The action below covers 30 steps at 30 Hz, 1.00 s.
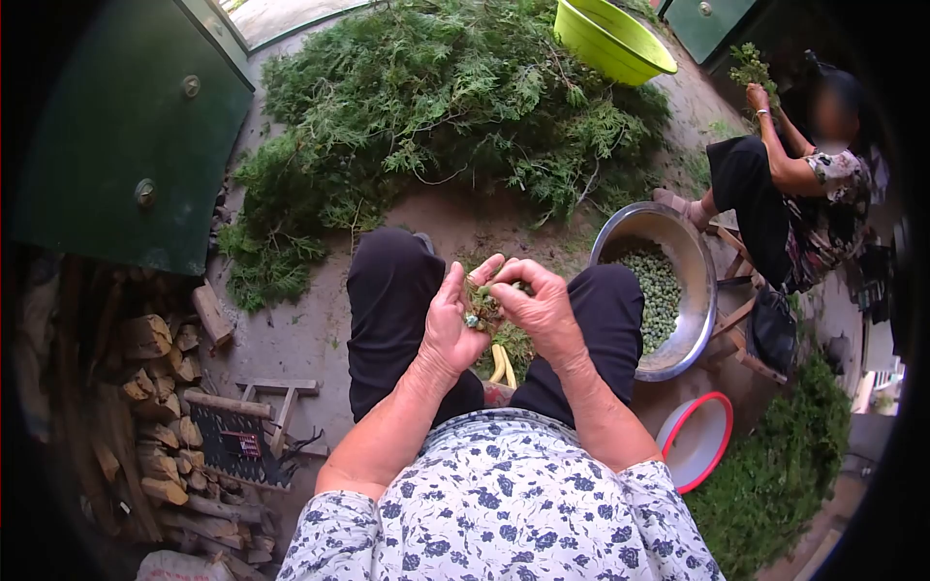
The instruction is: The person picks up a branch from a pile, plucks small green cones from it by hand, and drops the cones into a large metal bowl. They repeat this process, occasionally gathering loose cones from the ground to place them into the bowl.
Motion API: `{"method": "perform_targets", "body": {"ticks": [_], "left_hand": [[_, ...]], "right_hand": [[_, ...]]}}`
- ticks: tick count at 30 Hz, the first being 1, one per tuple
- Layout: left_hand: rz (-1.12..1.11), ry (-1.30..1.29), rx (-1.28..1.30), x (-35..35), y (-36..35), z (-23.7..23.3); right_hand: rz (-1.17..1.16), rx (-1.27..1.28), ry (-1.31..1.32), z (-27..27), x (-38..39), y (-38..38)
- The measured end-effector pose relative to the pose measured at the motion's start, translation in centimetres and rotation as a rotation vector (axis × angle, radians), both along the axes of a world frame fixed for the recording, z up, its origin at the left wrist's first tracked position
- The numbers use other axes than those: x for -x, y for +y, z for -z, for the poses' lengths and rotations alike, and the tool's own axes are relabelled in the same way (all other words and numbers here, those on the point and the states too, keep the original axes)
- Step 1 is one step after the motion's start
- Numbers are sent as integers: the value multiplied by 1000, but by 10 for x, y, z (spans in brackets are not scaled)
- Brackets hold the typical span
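Observation:
Over my lap, my left hand [453, 318] is closed loosely around a small cypress-like sprig [481, 308], its thumb and fingertips pointing up. My right hand [539, 308] meets it from the right, thumb and forefinger pinched at the sprig's upper part. What exactly lies between those fingertips is too small to make out. Beneath the hands, two yellow curved handles [501, 365] show between my knees, beside more greenery. To the right of my knee stands a metal basin [699, 324] with many small green cones or berries [651, 295] in it.
A large heap of cut branches [436, 107] covers the floor ahead, with a yellow-green tub [620, 44] on it. A red-rimmed basin [725, 426] and more greenery [775, 474] lie right. Another person [804, 184] sits holding a sprig. Firewood [160, 407] and a stool [242, 436] stand left.

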<state>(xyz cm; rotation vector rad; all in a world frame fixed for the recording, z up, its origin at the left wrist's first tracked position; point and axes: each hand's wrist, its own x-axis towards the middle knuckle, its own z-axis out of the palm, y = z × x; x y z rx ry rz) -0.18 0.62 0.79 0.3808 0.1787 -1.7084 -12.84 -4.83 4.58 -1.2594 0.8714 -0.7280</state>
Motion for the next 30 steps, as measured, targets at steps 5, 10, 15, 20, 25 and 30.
{"method": "perform_targets", "body": {"ticks": [5, 10, 15, 20, 25, 30], "left_hand": [[-3, -5, 33, 3, -1, -9], [4, 34, 69, 0, 1, 0], [-88, -152, -180, 3, 2, -14], [83, -305, -185, 4, 5, -11], [138, -334, -146, 5, 13, 6], [192, -301, -87, 9, 15, 12]], "right_hand": [[61, -482, -403, -5, 13, -9], [8, -466, -367, 3, 12, -12], [97, -296, -130, -7, 9, -9], [50, -55, 47, -1, 7, -7], [54, 105, 111, 3, 6, -3], [68, -155, -1, 4, 11, 3]]}}
